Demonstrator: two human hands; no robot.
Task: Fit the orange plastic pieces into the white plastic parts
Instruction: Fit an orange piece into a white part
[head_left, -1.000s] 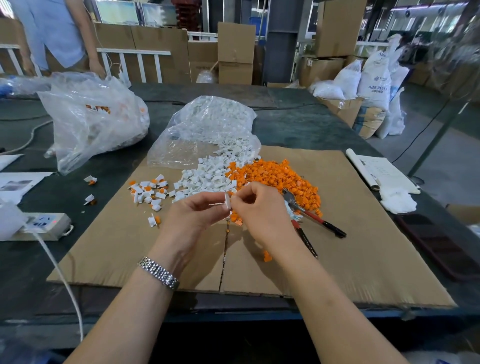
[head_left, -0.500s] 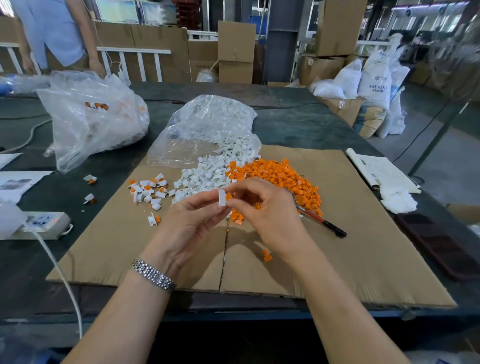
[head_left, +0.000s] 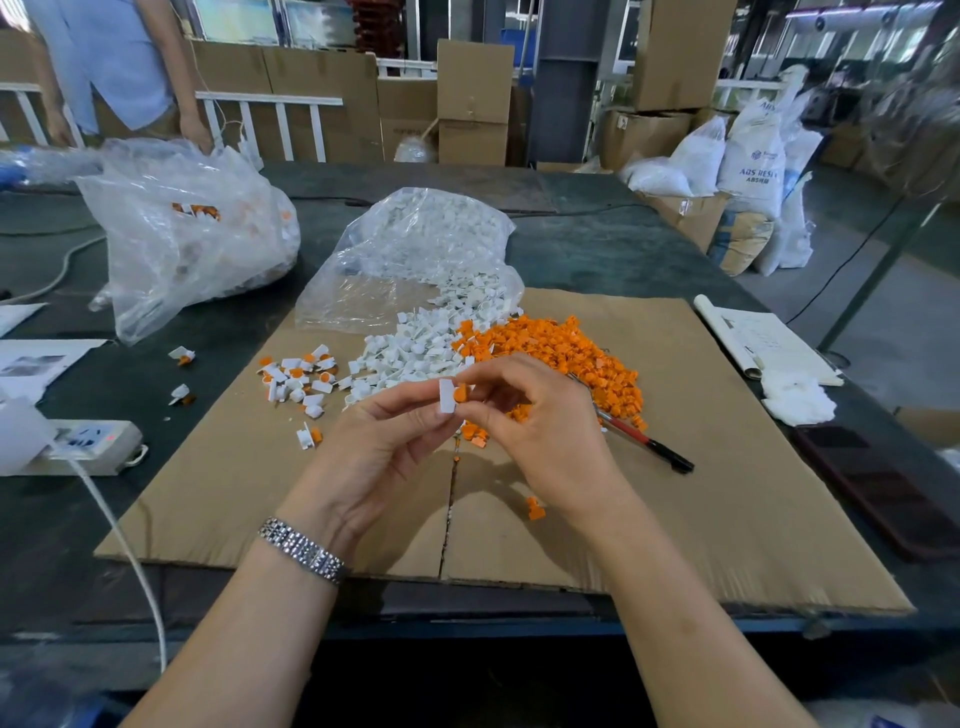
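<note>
Left hand (head_left: 387, 447) pinched a white part (head_left: 447, 397) above the cardboard (head_left: 727, 467); right hand (head_left: 540, 421) pinched an orange piece (head_left: 461, 393) against its side. Mid-fitting, apparently. Next: align, then press home.

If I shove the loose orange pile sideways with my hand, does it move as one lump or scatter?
Likely scatters: the orange pile is many small separate pieces heaped loosely on flat cardboard, and strays already lie apart from it. They look light and hard, so they should slide easily. The pliers lying against the pile may get dragged along.
</note>
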